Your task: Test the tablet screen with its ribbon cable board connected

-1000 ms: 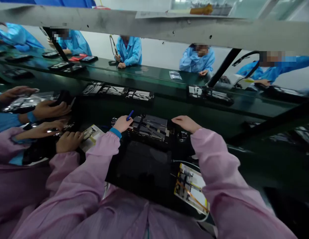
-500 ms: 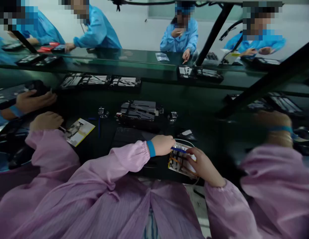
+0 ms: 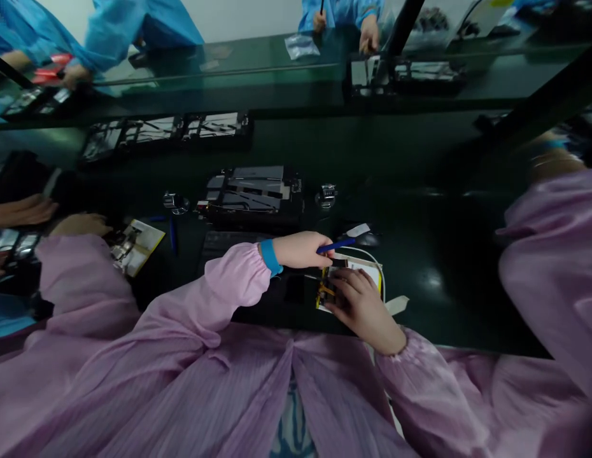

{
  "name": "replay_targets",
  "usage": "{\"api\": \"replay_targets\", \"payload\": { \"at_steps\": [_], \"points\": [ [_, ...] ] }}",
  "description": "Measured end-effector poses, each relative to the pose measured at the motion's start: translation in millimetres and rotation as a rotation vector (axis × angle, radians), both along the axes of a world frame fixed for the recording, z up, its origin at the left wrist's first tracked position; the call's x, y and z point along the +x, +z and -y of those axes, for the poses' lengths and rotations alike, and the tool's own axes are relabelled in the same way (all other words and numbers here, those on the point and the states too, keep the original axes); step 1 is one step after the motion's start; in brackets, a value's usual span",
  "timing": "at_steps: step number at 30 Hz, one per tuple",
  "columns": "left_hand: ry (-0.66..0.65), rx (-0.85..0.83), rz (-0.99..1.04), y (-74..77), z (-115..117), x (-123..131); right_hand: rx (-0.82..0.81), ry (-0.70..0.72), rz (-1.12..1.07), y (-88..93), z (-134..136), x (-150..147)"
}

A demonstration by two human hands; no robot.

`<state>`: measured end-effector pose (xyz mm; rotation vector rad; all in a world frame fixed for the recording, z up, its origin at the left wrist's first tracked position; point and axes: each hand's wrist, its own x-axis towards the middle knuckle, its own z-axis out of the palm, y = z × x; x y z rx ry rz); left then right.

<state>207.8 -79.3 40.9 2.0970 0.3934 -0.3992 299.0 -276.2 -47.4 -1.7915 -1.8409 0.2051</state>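
Your left hand has its grip closed around a slim blue plastic pen-like tool, whose tip points toward 3 o'clock, just above the small white and yellow circuit assembly lying on the dark green tabletop. Your right hand lies flat on that assembly, fingers together and pressing down rather than clamped around anything; it covers the near half of the part, so you cannot tell what sits beneath the palm. A thin white cable curves round the assembly's 3 o'clock side.

Judging by this, you are at the step of steadying the assembly with one hand and working on it with the tool tip. The next move seems to call for a light, exact touch: bring the tip down at the edge by 12 o'clock while the right hand holds the part from sliding.

At 12 o'clock from your hands stands a black fixture tray carrying grey metal plates, with a small metal clamp at its 3 o'clock end and another at its 9 o'clock end. Toward 9 o'clock a second person in a pink sleeve has a hand beside a yellow-edged printed card. People in blue coats work along the far side.
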Motion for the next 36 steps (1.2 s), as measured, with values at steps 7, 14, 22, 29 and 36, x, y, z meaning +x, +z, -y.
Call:
{"api": "replay_targets", "payload": {
  "at_steps": [7, 14, 22, 29, 36],
  "points": [
    [-0.124, 0.329, -0.178, -3.2, 8.8, 7.0, 0.093, 0.078, -0.043, 7.5, -1.8, -5.9],
    [-0.367, 0.511, -0.32, -10.6, 22.3, 11.9, 0.133, 0.092, 0.113, 3.7, 1.8, -12.2],
    [-0.485, 0.493, -0.393, -5.9, 28.9, 26.0, 0.144, 0.041, 0.223, -0.5, 6.1, -13.9],
    [-0.503, 0.445, -0.45, -14.2, 24.6, 32.9, 0.165, 0.07, 0.217, -2.8, 8.7, -12.7],
    [-0.461, 0.3, -0.493, -17.2, 20.4, 31.5, 0.181, 0.056, 0.215, -2.4, 8.6, -13.2]
  ]
}}
